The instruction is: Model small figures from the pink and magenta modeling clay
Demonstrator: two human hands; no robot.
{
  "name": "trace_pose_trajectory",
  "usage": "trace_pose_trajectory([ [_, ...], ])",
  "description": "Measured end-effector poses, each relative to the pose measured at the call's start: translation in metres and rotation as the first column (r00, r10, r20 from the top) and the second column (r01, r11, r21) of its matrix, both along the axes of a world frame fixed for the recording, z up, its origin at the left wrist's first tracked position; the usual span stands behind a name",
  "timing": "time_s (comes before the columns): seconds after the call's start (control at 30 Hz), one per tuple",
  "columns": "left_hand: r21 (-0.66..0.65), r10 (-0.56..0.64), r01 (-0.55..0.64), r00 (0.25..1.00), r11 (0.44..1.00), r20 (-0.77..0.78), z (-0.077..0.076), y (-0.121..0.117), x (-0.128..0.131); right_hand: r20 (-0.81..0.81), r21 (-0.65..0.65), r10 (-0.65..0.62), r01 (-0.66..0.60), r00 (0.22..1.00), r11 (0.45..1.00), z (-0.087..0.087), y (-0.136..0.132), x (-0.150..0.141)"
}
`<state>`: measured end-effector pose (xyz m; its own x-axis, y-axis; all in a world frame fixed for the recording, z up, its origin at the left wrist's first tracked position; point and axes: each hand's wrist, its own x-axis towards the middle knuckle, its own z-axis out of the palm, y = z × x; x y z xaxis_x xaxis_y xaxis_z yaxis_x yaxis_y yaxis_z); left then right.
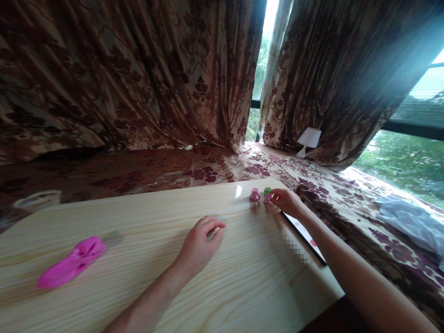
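At the table's far right, my right hand (287,201) has its thumb and fingertips closed on a small pink shoe-like toy piece (267,198). Just behind that piece is a small green and pink round item (267,190), partly covered. A second small pink shoe-like piece (255,194) stands upright to the left, apart from the fingers. My left hand (203,243) rests near the middle of the table, holding nothing, its thumb and fingers slightly apart. Far to its left lies a bright pink, limp, sock-like piece (71,262).
All this is on a pale wood-grain table (138,217). Under my right forearm lies a dark-edged phone or tablet (302,235) with a lit screen. Beyond are a white lamp (308,138), patterned curtains (156,69) and pale cloth (409,222). A whitish plastic object (38,199) stands past the left edge.
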<state>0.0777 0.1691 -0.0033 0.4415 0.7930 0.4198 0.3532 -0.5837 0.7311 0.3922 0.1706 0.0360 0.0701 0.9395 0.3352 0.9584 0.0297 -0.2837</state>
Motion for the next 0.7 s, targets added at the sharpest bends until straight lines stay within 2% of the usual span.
trace_pose_trajectory([
  [0.23,-0.007,0.004,-0.004,1.000,1.000,0.012,0.001,-0.001,0.000,0.001,0.013,0.000,0.000,1.000,1.000,0.003,-0.004,0.002],
  [0.4,-0.021,-0.013,0.013,0.999,1.000,0.042,0.000,-0.001,0.000,-0.003,0.050,-0.031,0.031,1.000,0.998,0.028,-0.023,0.002],
  [0.47,-0.029,0.000,0.002,0.998,1.000,0.059,0.002,-0.003,0.001,-0.048,0.103,0.000,0.005,0.999,0.995,0.041,-0.036,-0.012],
  [0.57,-0.035,0.068,-0.065,0.994,0.997,0.088,0.013,-0.007,0.003,-0.207,0.169,0.147,-0.112,0.967,0.979,0.051,-0.051,-0.050],
  [0.63,-0.015,0.138,-0.137,0.988,0.990,0.068,0.026,0.000,-0.004,-0.270,0.149,0.240,-0.206,0.932,0.967,0.046,-0.053,-0.082],
  [0.7,0.034,0.255,-0.256,0.967,0.966,0.026,0.041,0.015,-0.025,-0.294,0.135,0.352,-0.326,0.889,0.936,0.035,-0.048,-0.114],
])
